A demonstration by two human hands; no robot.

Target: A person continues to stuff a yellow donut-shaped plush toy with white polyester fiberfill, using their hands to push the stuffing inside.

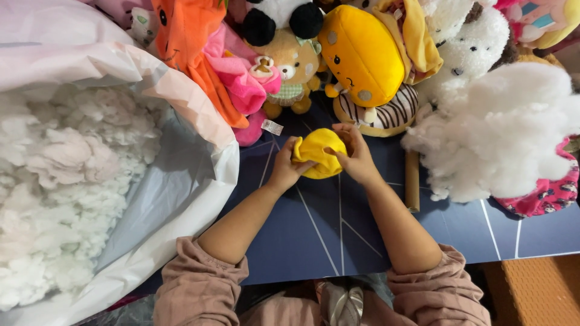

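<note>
Both hands, left hand (287, 167) and right hand (357, 158), gripped the yellow plush piece (318, 158) just below the striped doughnut toy (386, 115). The loose stuffing heap (501, 133) right of it looked ready to slide off if an elbow nudged it.

We see a small yellow plush piece (319, 154), soft and rounded, wrinkled on its surface, held just above the dark blue mat (326, 229) with white lines.
</note>
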